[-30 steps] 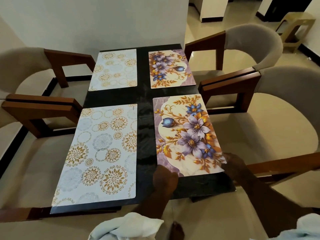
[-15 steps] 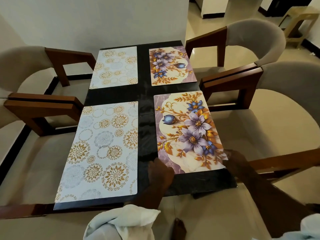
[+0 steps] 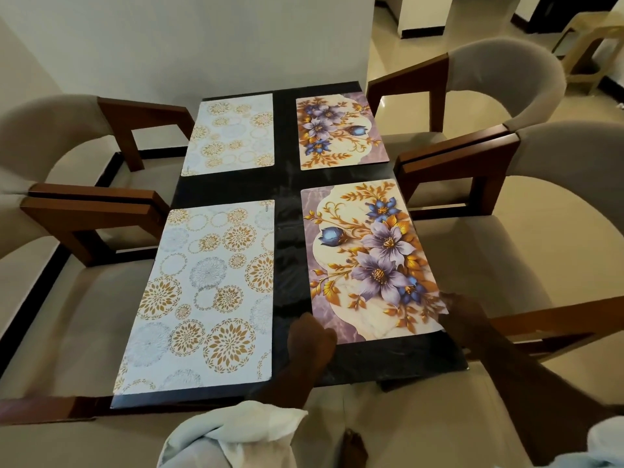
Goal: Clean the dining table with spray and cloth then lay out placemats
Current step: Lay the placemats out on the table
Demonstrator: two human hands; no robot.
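Floral placemat lies flat on the counter, nearest right. My left grip touches its near-left corner, my right grip its near-right corner; pinch or flat, I cannot tell.

Black glossy rectangular tabletop: bare cross-shaped lane runs between four thin flat placemats, with bare strip along near edge; hand can pass low over whole top.
Left flank: pair of beige upholstered chairs with brown wooden arms, arm ends just beside table edge.
Right flank: matching chair pair, arms likewise just beside edge.
Far end: white wall closes it off.
Near end open for reach.
Left hand and right hand occupy near corners of purple floral placemat.
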